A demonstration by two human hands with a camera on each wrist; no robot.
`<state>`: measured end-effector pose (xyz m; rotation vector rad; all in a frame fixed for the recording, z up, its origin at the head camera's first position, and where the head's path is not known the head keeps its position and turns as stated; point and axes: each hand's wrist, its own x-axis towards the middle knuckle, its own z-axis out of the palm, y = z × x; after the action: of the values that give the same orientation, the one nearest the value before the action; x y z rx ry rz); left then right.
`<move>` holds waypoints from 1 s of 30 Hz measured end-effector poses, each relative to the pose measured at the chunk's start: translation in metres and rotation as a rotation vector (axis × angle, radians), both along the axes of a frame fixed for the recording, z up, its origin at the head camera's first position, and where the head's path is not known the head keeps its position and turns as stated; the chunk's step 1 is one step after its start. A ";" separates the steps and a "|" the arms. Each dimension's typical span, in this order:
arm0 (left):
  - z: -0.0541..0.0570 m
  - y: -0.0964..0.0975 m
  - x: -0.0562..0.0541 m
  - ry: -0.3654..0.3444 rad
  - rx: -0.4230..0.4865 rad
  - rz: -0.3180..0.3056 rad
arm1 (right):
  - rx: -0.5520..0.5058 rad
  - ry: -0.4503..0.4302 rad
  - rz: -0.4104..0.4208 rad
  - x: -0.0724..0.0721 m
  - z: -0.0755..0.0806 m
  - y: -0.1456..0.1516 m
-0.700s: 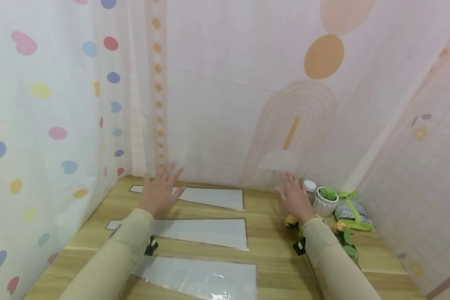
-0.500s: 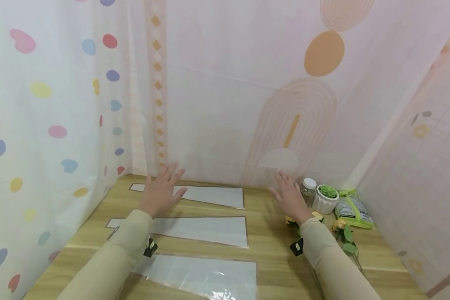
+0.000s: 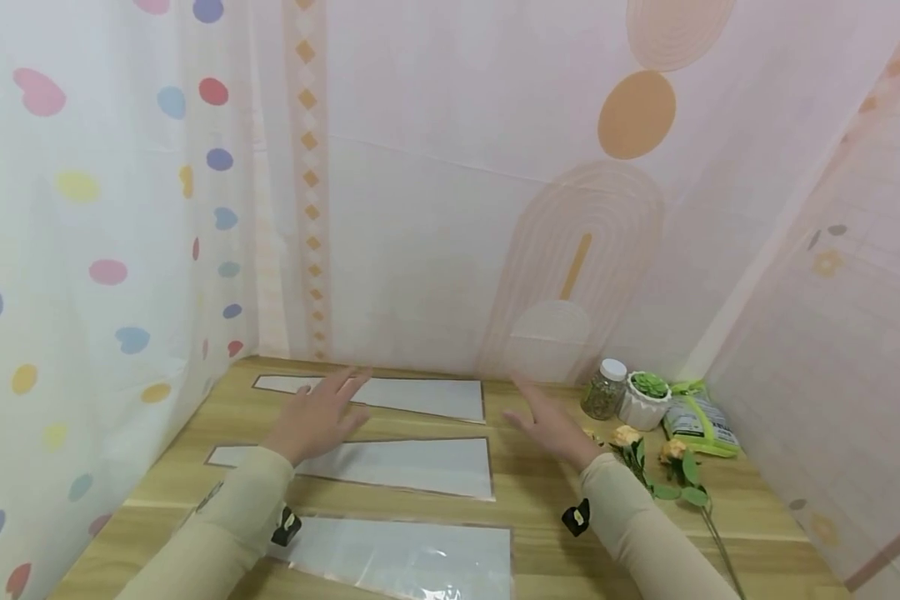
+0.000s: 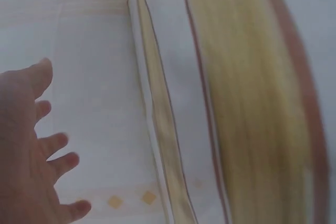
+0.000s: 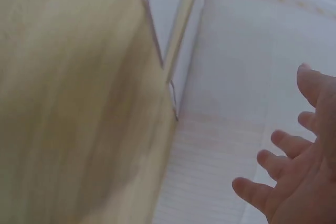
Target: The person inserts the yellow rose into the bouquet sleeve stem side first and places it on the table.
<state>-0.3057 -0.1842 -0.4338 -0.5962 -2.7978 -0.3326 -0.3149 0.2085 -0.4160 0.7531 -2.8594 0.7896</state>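
Fingers spread, my left hand (image 3: 317,418) hovers over the left part of the table, above the far white tapered sheet (image 3: 427,396) and the middle tapered sheet (image 3: 427,465). It holds nothing, as the left wrist view also shows. My right hand (image 3: 555,423) is held over bare wood to the right of the sheets, fingers extended and holding nothing. A third, wider white sheet (image 3: 420,550) with a glossy surface lies nearer the body. Each sheet has a thin brown edge.
Right of my right hand stand a white-lidded jar (image 3: 604,390) and a succulent in a white pot (image 3: 645,402). Beside them lies a green-trimmed packet (image 3: 701,423). Orange flowers with leafy stems (image 3: 675,454) lie in front. Patterned curtains (image 3: 420,250) enclose the wooden table (image 3: 555,533).
Both hands have come down and back from near the rear curtain. My right hand has also moved left, so the jar and flowers show more fully.
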 end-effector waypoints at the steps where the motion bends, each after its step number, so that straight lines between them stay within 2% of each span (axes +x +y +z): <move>1: -0.001 0.000 0.001 -0.015 0.000 -0.013 | -0.004 -0.011 0.006 0.001 -0.002 -0.002; 8: -0.005 -0.001 0.003 -0.133 0.051 -0.150 | -0.047 -0.135 0.055 0.006 -0.017 -0.014; 12: -0.016 -0.004 0.001 -0.189 0.034 -0.209 | -0.038 -0.193 0.120 0.007 -0.030 -0.018; 15: -0.022 -0.004 0.002 -0.225 0.005 -0.212 | -0.020 -0.219 0.164 0.007 -0.035 -0.022; 18: -0.021 -0.003 0.006 -0.268 -0.018 -0.186 | 0.021 -0.241 0.185 0.009 -0.035 -0.024; 21: -0.020 -0.003 0.009 -0.302 -0.025 -0.185 | 0.070 -0.252 0.210 0.011 -0.034 -0.025; 25: -0.020 -0.005 0.011 -0.318 -0.019 -0.195 | 0.112 -0.289 0.195 0.014 -0.033 -0.025; 30: -0.026 -0.011 0.011 -0.333 -0.025 -0.156 | 0.193 -0.349 0.187 0.016 -0.035 -0.026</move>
<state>-0.2950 -0.1951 -0.4600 -0.8373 -3.0814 -0.4670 -0.2988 0.1824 -0.4505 1.0096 -3.2506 0.7361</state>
